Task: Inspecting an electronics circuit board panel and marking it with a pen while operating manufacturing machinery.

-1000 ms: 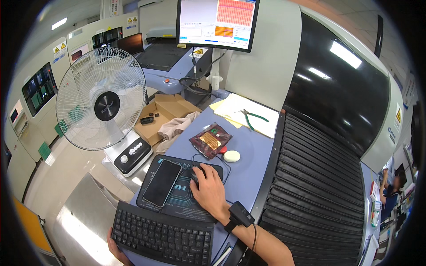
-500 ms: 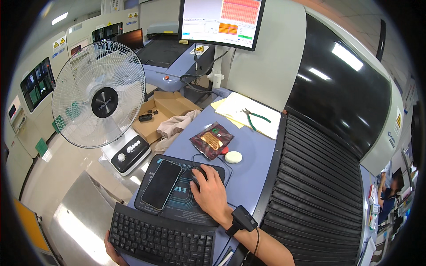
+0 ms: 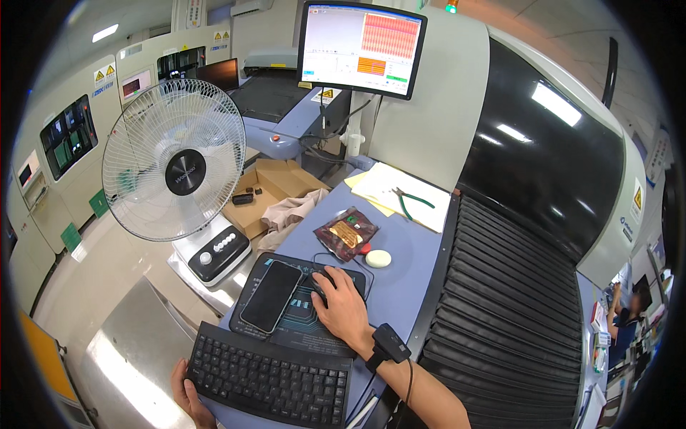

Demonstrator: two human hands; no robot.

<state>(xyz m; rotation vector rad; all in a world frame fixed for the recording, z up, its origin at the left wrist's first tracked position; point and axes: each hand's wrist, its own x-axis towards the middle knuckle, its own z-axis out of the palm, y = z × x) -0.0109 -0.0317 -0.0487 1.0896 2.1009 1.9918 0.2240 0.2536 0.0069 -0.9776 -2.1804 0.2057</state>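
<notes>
My right hand (image 3: 343,307) rests curled over a dark computer mouse (image 3: 321,277) on a black mouse pad (image 3: 300,322); a black strap device sits on that wrist. A black smartphone (image 3: 271,294) lies on the pad just left of the hand. My left hand (image 3: 187,393) grips the lower left edge of a black keyboard (image 3: 275,375) from beneath, only the fingers showing. A monitor (image 3: 361,46) with orange and white panels stands at the back.
A white desk fan (image 3: 174,171) stands on the left by an open cardboard box (image 3: 275,186). On the blue desk (image 3: 407,257) lie a reddish foil bag (image 3: 346,232), a white oval object (image 3: 378,258), papers with green pliers (image 3: 409,202). A black ribbed machine cover (image 3: 514,300) rises at right.
The view has shifted slightly, so the desk things sit a little lower and right in the picture. My right hand stays on the mouse and my left hand stays on the keyboard.
</notes>
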